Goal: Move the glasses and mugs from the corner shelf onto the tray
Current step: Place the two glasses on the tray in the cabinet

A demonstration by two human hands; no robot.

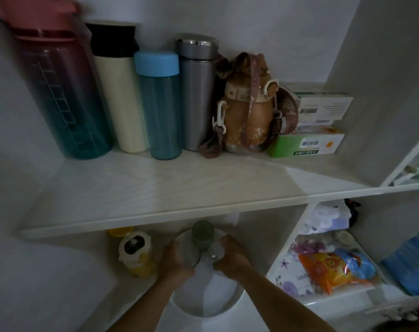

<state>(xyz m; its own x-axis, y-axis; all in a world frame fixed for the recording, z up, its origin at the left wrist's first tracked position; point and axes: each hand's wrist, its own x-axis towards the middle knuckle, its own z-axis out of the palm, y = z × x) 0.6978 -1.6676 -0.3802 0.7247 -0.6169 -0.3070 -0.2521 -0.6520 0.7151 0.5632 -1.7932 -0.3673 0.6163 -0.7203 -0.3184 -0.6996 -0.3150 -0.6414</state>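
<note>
Glass, clear and upright, stands inside the curl of the left hand (173, 258): this clear glass (191, 254) has its long axis vertical, its rim uppermost, and the left fingers (172, 245) wrap its far and outer side, clamped on its wall. The right hand (230, 256) is closed round a second clear glass (214, 252), of which only a pale patch shows between the right fingers (224, 239) and the palm; its exact tilt cannot be told in the dim light. Both hands reach beneath the upper shelf (155, 188) into the lower corner compartment.

A green glass (203, 234) stands upright just beyond both sets of fingers, between them and slightly nearer the right fingers, apparently touching neither. It appears to rest on the far part of the round white tray (203, 305), whose near rim lies below the wrists, between the forearms.

Judgement: the two held glasses are at or just above the tray surface, so the move in hand is a set-down, a straight lowering along each glass's vertical axis, with little room between the two and the green glass. A yellow bottle (138, 255) stands just outside the left fingers and is not part of the task.
</note>
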